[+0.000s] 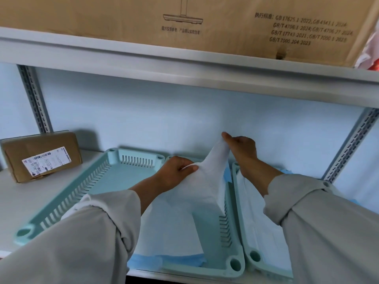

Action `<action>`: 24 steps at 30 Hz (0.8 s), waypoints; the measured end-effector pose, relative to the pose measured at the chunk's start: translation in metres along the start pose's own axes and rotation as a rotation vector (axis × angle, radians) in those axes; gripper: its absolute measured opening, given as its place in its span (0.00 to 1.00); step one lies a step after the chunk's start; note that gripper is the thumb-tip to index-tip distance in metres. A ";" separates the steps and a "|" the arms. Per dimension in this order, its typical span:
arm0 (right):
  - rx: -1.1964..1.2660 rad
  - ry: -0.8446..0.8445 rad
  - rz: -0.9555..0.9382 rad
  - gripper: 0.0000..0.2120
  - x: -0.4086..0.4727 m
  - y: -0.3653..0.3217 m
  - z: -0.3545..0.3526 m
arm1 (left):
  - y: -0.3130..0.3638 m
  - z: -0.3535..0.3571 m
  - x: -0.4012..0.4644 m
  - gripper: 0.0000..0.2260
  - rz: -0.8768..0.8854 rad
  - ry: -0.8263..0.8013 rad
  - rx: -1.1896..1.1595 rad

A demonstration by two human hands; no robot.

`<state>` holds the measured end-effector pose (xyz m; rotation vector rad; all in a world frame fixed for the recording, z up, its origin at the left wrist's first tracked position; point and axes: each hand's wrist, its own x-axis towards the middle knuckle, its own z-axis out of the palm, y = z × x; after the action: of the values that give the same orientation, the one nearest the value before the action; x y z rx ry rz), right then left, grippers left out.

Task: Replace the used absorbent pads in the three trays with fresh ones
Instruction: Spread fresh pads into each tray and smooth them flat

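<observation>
- A taped cardboard parcel [42, 155] with a shipping label sits far left on the shelf [24, 193].
- The left tray [67, 193] — pale green, slotted — lies bare.
- The left hand [176, 173] grips a bunched fold of the white absorbent pad [184, 214] over the middle tray [225, 261].
- The right hand [242, 150] pinches the pad's corner, lifted higher.
- The right tray [244, 232] holds another white pad [260, 226].

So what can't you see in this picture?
Head view only:
- Left tray: near part of its floor hidden by the left sleeve.
- Right tray: far end behind the right hand, near corner cut off by the frame.
- Parcel label: print too small.
- Pad: used or fresh, unclear.
</observation>
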<state>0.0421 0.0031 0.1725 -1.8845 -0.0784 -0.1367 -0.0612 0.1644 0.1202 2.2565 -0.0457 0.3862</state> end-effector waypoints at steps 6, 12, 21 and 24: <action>0.227 0.195 -0.036 0.08 0.008 0.002 -0.011 | 0.000 -0.005 -0.005 0.18 -0.135 -0.027 -0.282; 0.142 -0.038 0.107 0.40 0.003 0.020 -0.002 | 0.004 -0.004 0.004 0.17 -0.209 0.231 -0.464; 0.216 -0.303 0.364 0.71 -0.020 0.083 0.014 | 0.013 -0.011 0.019 0.10 -0.227 0.258 -0.786; 0.294 -0.415 0.429 0.58 -0.020 0.094 0.007 | 0.007 -0.014 0.022 0.10 -0.248 0.252 -0.965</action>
<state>0.0338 -0.0192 0.0789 -1.5705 0.0238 0.5334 -0.0454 0.1724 0.1407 1.2344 0.1492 0.3965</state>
